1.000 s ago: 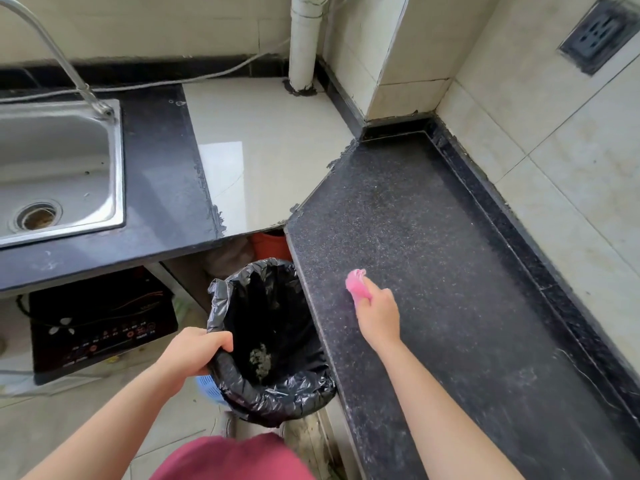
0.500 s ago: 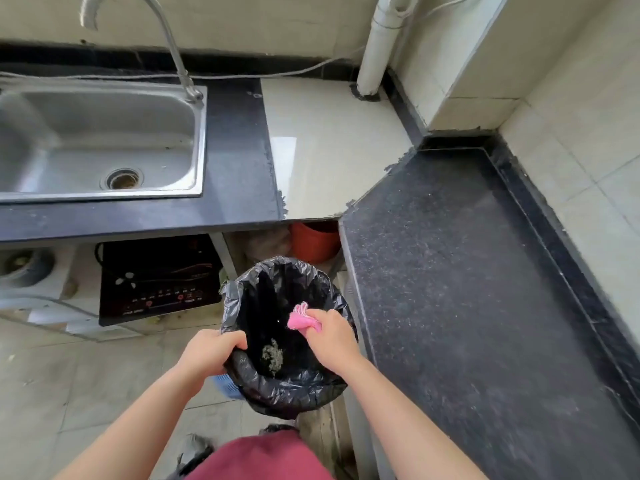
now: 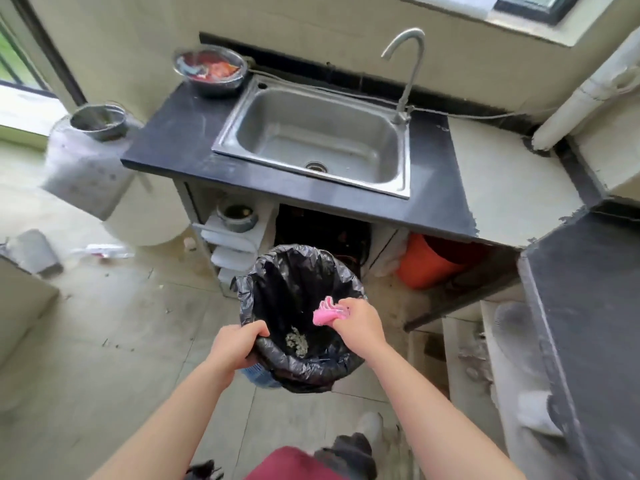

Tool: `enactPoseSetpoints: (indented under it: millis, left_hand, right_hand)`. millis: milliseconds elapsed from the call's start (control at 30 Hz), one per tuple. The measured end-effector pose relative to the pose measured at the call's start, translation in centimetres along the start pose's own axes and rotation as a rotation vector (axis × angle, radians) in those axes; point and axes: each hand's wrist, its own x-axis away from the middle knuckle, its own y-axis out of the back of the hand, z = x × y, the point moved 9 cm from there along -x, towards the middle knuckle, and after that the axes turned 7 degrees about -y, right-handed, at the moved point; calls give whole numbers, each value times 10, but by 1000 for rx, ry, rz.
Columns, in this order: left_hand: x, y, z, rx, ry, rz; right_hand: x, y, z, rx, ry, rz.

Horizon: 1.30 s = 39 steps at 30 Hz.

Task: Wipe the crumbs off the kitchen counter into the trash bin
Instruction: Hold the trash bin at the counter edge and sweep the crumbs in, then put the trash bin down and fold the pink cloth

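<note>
Pink cloth (image 3: 327, 311): bunched up and pinched in the right hand (image 3: 360, 323), held over the open mouth of the bin, close to its right rim.
Crumbs (image 3: 297, 342): a pale grey-green clump low on the near inner wall of the liner, so this lot is already in the bin.
Trash bin (image 3: 311, 370): lined with a black bag, in front of the sink cabinet and well apart from the counter. A bit of blue basket shows under the liner. Whether it stands on the floor or is lifted, I cannot tell.
Left hand (image 3: 239, 346): fingers curled over the near-left rim, gripping liner and rim together.
Right hand: closed around the cloth and nothing else.
Counter (image 3: 588, 306): a dark speckled slab at the right edge of view. It is too blurred to say if any crumbs are left.
Around: steel sink (image 3: 346, 147) with a curved faucet (image 3: 410, 64), a metal bowl (image 3: 209, 69) at its far-left corner, and an orange bucket (image 3: 429, 261) underneath.
Step in hand: most likely emptying the cloth into the bin — the tail end of a wipe.
Next move: probably a shake or flick of the cloth inside the rim, with the left hand keeping the liner open. After that, a look along the counter for leftovers.
</note>
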Motion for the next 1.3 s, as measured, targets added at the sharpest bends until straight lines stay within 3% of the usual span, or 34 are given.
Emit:
enactPoseSetpoints:
  millis: [100,200,267,333,633,833,933,1067,1300]
  left_hand:
    - [-18,112,8,108,29,-51]
    - [-37,214,18,155,61,-125]
    - [-50,277,27,176,87,-195]
    - [-62,321,34,195,110,-258]
    - [-167,481,95,495,218,-568]
    - [-250,550,159,557,306,-721]
    - [-295,581,197,585,329,-781]
    - [-351,614,252,582,378,-776]
    - [-407,651,337,559,483,-711]
  right_hand:
    - [12,-80,90,137,93,-7]
    - [30,-147,192,539,363,-129]
    - [42,-205,254,781,518,-88]
    - [41,-245,296,862,576,-100]
    - [-29,-426,438,519,463,134]
    - [-81,-568,464,435,432,413]
    - [-100,-618,484,443,504,451]
    - [-130,-675,495,386,533,454]
    - [-155,-735,481,291,427,509]
